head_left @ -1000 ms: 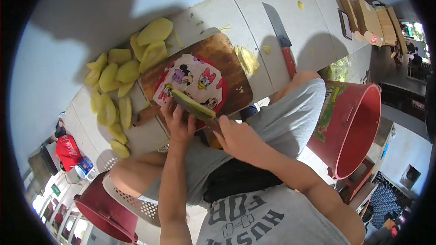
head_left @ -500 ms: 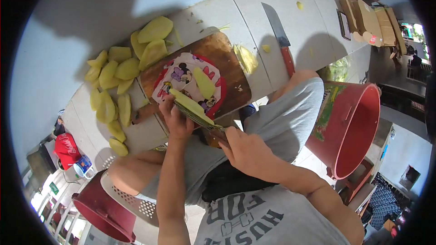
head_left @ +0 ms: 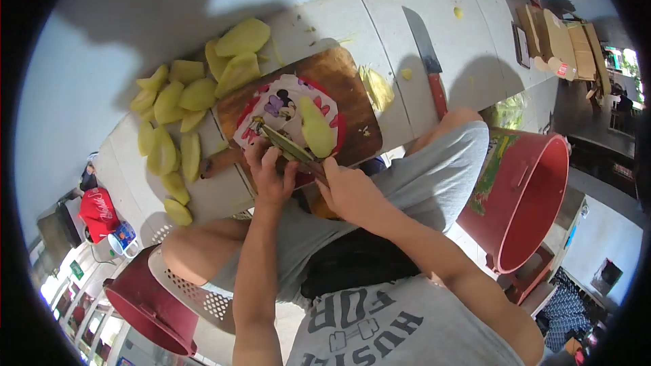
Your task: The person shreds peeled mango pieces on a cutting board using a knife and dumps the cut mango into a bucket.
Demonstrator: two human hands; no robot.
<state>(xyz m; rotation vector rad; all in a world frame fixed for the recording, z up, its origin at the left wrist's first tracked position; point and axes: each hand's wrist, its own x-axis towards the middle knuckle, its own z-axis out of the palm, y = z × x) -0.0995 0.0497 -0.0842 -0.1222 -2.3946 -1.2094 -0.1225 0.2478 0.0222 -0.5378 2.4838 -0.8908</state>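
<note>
My left hand [head_left: 270,173] has its fingers curled around a green-skinned fruit slice [head_left: 288,146], which is seen nearly edge-on. My right hand [head_left: 352,190] grips a small knife [head_left: 317,169] by its handle, with the blade against the slice; the blade is mostly hard to make out. Below both hands lies a round cartoon-print cloth [head_left: 278,102] with a red rim, on a wooden cutting board [head_left: 352,112]. One peeled pale-green slice [head_left: 317,129] rests on the cloth.
Many peeled slices [head_left: 198,95] are heaped left of the board. A large knife [head_left: 424,41] with a red handle lies on the tiles at right. Red buckets [head_left: 536,196] stand on both sides. Crumpled yellow plastic [head_left: 377,89] sits beside the board.
The slice in my left hand has turned from showing its pale face to nearly edge-on. Both hands have moved slightly closer together. The view has shifted a little.
</note>
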